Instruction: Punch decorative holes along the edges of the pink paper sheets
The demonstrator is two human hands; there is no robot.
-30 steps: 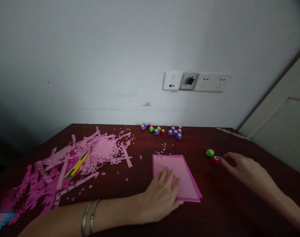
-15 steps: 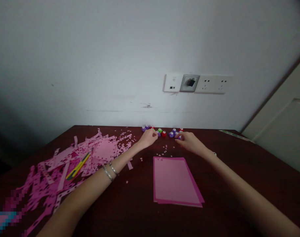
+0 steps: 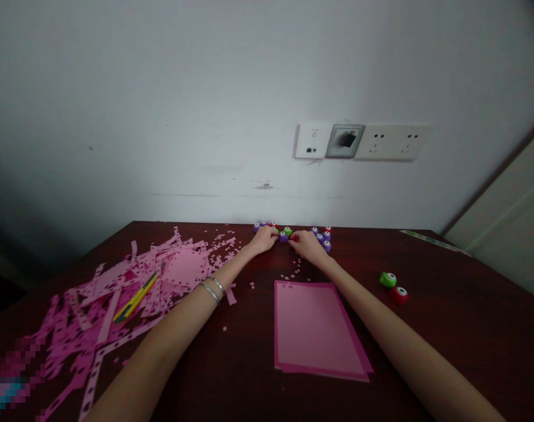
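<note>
the right hand (image 3: 308,246) has slid left, now pinching a red paper punch (image 3: 295,237); the left hand (image 3: 264,239) curls beside a green paper punch (image 3: 274,231), its grip unclear from here.

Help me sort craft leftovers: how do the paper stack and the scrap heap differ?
The paper stack has broad, straight-edged sheets; the scrap heap is mostly narrow strips, many with holes.
The stack is only slightly askew; the heap is tangled and spread out.
The heap has a yellow cutter on it; the stack has just a few tiny pieces by its far-left corner.
Both are pink, in paler and deeper shades.
</note>
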